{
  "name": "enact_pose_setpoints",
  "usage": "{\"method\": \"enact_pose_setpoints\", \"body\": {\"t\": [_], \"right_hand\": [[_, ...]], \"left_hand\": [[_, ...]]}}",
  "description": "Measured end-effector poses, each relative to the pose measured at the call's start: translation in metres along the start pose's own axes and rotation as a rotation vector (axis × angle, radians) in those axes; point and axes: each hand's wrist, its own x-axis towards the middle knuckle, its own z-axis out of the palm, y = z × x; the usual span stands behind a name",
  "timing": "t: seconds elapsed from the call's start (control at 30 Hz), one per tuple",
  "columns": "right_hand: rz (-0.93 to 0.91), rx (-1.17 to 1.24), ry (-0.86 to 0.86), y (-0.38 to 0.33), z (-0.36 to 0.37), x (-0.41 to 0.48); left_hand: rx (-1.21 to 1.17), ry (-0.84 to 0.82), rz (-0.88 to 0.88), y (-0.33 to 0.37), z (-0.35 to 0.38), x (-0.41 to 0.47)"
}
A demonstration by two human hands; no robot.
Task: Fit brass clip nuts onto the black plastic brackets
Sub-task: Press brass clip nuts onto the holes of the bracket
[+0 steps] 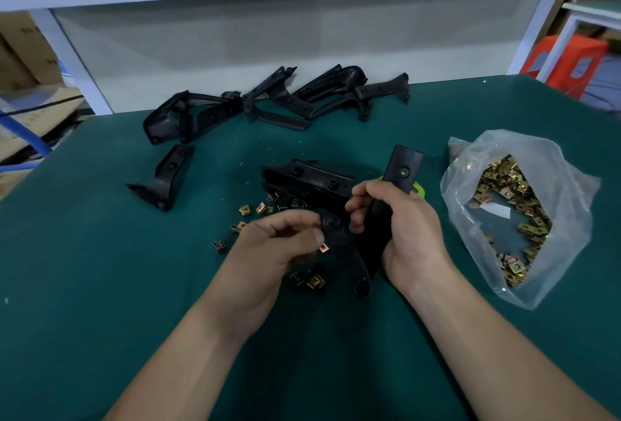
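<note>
My right hand [403,232] grips a black plastic bracket [401,168] that rises up and away from the table, with a lower arm [339,239] of it reaching toward my left hand. My left hand [279,246] pinches a small brass clip nut [323,248] against the edge of that lower arm. Several loose brass clip nuts [255,210] lie on the green mat around and under my hands. A second black bracket [305,178] lies just behind my hands.
A clear plastic bag [524,219] full of clip nuts sits open at the right. Several black brackets [268,101] are piled at the back of the green table [100,286], and one bracket [164,178] lies alone at the left. A white frame runs behind.
</note>
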Motion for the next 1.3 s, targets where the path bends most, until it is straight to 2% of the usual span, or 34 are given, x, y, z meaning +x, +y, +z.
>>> {"method": "enact_pose_setpoints", "body": {"t": [0.1,0.2,0.33,0.47,0.7,0.93,1.3], "right_hand": [[0.002,0.054,0.022,-0.0019,0.0002,-0.0006],[0.010,0.081,0.033,-0.0037,-0.0006,-0.0002],[0.009,0.065,0.030,-0.0038,-0.0016,-0.0011],[0.013,0.078,0.040,-0.0054,-0.0035,-0.0004],[0.072,0.127,0.016,-0.0079,-0.0020,-0.0019],[0.083,0.132,0.023,-0.0074,0.0006,-0.0029],[0.098,0.180,0.001,-0.0103,-0.0016,-0.0019]], "left_hand": [[-0.099,-0.025,-0.043,0.0020,0.0000,0.0006],[-0.119,0.026,-0.054,0.0028,-0.0002,-0.0008],[-0.010,0.088,0.031,0.0028,-0.0006,-0.0043],[0.050,0.058,0.079,0.0037,-0.0005,-0.0045],[0.320,0.006,0.103,0.0000,0.0029,-0.0053],[0.157,-0.091,-0.022,-0.0031,0.0053,-0.0038],[0.071,-0.100,-0.033,0.0034,0.0067,-0.0056]]}}
